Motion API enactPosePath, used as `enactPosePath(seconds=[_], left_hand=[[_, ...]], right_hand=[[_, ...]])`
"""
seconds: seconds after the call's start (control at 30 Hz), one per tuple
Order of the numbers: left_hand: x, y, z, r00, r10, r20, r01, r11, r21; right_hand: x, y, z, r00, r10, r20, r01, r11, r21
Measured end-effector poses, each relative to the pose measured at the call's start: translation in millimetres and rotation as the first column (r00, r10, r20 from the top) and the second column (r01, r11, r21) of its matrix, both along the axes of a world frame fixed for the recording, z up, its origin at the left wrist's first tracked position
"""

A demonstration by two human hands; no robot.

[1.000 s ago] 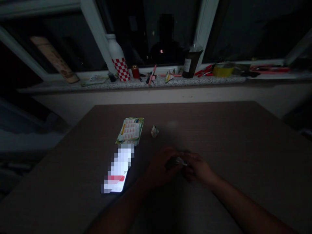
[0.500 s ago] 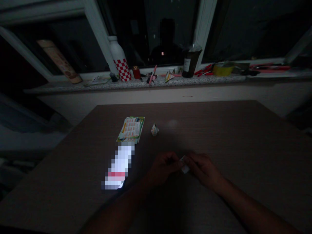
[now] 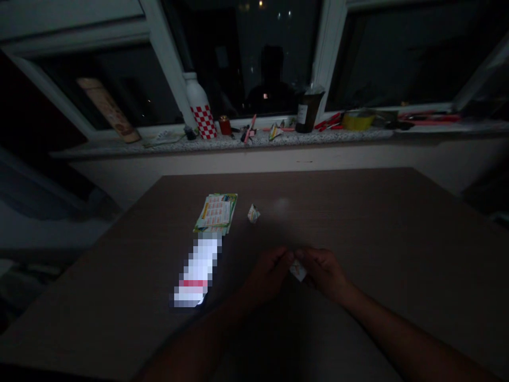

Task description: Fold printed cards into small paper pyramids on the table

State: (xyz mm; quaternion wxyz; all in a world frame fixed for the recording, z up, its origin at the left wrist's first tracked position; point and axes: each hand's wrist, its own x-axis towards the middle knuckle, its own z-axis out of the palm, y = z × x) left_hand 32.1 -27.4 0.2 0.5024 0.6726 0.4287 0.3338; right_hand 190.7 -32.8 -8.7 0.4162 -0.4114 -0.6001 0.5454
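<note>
A small folded piece of paper (image 3: 298, 271), whitish with faint print, is pinched between my two hands just above the table. My left hand (image 3: 270, 271) is closed on its left edge with thumb and fingers. My right hand (image 3: 325, 269) grips the paper's upper right side, thumb on top. Shadow hides some of the fingers. Beyond my left hand sits a small folded paper shape (image 3: 253, 214) with a pointed top. Left of that lies a stack of printed cards (image 3: 217, 212) with green edges.
A lit phone (image 3: 199, 268), its screen blurred, lies on the brown table (image 3: 131, 254) below the cards. Along the windowsill (image 3: 159, 150) stand a checkered bottle (image 3: 203, 114), a red jar (image 3: 225, 126), a dark cup (image 3: 307, 112) and a yellow roll (image 3: 358, 120).
My fingertips have shifted on the paper, and its printed face shows more now. Both hands still hold it. The view has tilted slightly upward.
</note>
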Motion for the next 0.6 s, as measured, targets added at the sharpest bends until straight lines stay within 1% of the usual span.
enactPosePath(seconds=[0.07, 0.17, 0.27, 0.37, 0.47, 0.53, 0.6], left_hand=[[-1.2, 1.7, -1.5, 1.0, -0.015, 0.004, 0.015, 1.0, -0.014], [-3.0, 3.9, -1.8, 0.998, -0.05, -0.029, 0.05, 0.999, -0.012], [-4.5, 4.4, 0.0, 0.997, -0.037, -0.075, 0.041, 0.998, 0.051], [-4.8, 3.8, 1.6, 0.995, -0.005, -0.098, 0.015, 0.994, 0.105], [-3.3, 2.8, 2.8, 0.995, -0.031, -0.09, 0.039, 0.996, 0.086], [-1.6, 2.1, 4.0, 0.996, -0.053, -0.071, 0.057, 0.997, 0.058], [-0.2, 1.3, 5.1, 0.998, -0.029, -0.061, 0.032, 0.998, 0.049]], right_hand=[[-1.2, 1.4, -1.6, 1.0, 0.009, -0.003, -0.009, 1.0, -0.015], [-2.6, 4.7, -5.6, 1.0, 0.024, -0.016, -0.025, 0.998, -0.055], [-3.3, 7.4, -9.6, 0.999, 0.017, -0.03, -0.02, 0.995, -0.1], [-2.8, 7.3, -9.7, 0.999, 0.003, -0.034, -0.006, 0.996, -0.086], [-1.6, 5.0, -6.2, 1.0, -0.007, -0.027, 0.005, 0.999, -0.051], [-0.6, 3.9, -4.1, 0.999, -0.021, -0.04, 0.019, 0.998, -0.057], [0.7, 4.0, -3.0, 0.997, -0.042, -0.059, 0.038, 0.997, -0.069]])
